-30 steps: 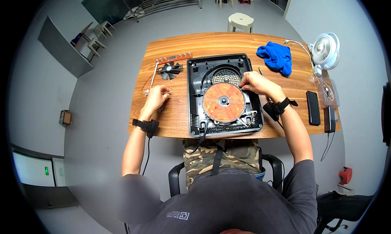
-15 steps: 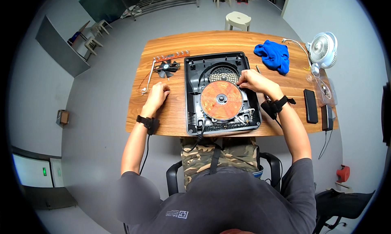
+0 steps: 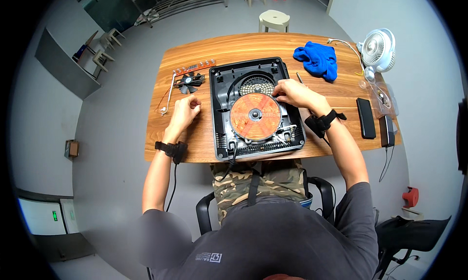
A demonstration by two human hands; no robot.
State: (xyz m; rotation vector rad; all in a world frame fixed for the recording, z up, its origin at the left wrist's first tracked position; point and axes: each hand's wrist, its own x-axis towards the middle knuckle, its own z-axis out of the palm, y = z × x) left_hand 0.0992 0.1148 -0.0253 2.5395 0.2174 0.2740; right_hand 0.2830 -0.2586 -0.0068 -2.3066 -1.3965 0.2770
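The opened black housing of an induction cooker (image 3: 218, 109) lies on the wooden table in front of me. In it sits a round copper coil (image 3: 253, 121) with a dark centre, below a round vent grille (image 3: 257, 84). My right hand (image 3: 292, 92) is over the housing's right side, its fingers closed in a pinch at the coil's upper right edge. What they pinch is hidden. My left hand (image 3: 185, 112) rests on the table left of the housing, fingers curled closed; whether they hold anything cannot be seen. Just beyond it lies a small black fan (image 3: 188, 82).
An orange circuit board strip (image 3: 195, 67) with a white cable lies at the back left. A pen-like tool (image 3: 299, 77) is right of the housing. Further right are a blue cloth (image 3: 317, 60), a white desk fan (image 3: 378, 51), a black phone-like slab (image 3: 365, 118) and a power bank-like box (image 3: 387, 131).
The whole view has shifted slightly, so the table appears further left and up. Both hands keep nearly the same places, the right at the coil's edge, the left on the table.
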